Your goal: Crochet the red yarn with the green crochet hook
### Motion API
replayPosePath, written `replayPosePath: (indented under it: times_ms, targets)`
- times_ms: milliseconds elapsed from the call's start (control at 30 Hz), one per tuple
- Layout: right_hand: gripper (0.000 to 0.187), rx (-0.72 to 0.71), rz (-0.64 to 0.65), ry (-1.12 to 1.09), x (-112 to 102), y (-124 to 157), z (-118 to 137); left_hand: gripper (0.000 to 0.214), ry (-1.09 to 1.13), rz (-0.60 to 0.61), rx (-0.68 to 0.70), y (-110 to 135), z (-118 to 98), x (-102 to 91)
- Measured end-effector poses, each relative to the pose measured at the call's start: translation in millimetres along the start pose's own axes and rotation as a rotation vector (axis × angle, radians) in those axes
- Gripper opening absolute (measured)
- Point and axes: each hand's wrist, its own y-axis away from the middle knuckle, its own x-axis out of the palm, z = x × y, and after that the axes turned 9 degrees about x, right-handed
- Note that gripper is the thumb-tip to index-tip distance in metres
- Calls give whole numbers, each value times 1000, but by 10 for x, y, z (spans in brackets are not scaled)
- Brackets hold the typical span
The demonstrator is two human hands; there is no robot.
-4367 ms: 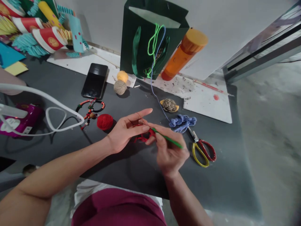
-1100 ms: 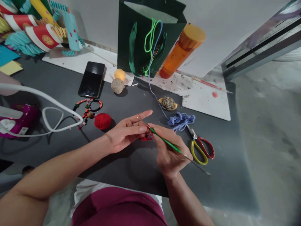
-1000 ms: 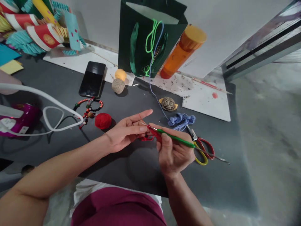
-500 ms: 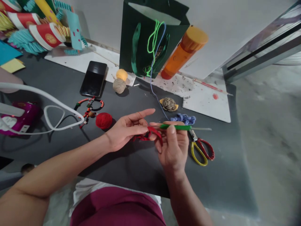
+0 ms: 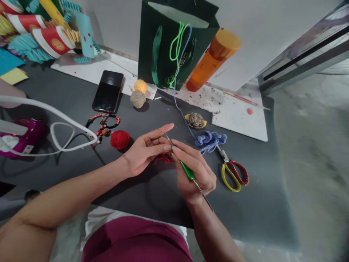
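Observation:
My right hand [image 5: 195,169] is closed round a crochet hook [image 5: 188,170] with a green grip, its metal tail slanting down over my wrist. My left hand [image 5: 148,151] pinches red crochet work [image 5: 163,158] between thumb and fingers, with the index finger stretched out and a red strand running from it to the hook tip. Most of the red piece is hidden behind both hands. A ball of red yarn [image 5: 120,139] lies left of my left hand. Blue-violet crochet work [image 5: 211,141] rests just beyond my right hand, beside scissors [image 5: 231,169] with yellow and red handles.
Behind stand a dark green paper bag [image 5: 152,43] and an orange bottle [image 5: 208,62]. A phone [image 5: 108,91], small yarn balls [image 5: 138,99], a beaded bracelet [image 5: 102,127] and a crocheted flower [image 5: 195,120] lie on the dark table [image 5: 245,218]. A white cable [image 5: 68,116] loops at left.
My right hand has turned from palm up to palm down, and the hook has swung from nearly level to a steep slant. The red loop near my right fingers is no longer visible.

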Motion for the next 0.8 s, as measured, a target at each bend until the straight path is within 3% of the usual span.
replayPosePath:
  times_ms: [67,300,533,800]
  targets:
    - [33,52,-36,-25,3,3,3,52,34,6,-51,-7,1,-21]
    - [6,512,-117,-277,24,32,63,53,67,95,-133,-44,20,-96]
    - [6,535,-155,-300,-6,43,4,50,63,79,-132,-52,-6,-74]
    - [14,692,-46,-512,-18,-79,-46,48,14,144,-161,-75,-12,-87]
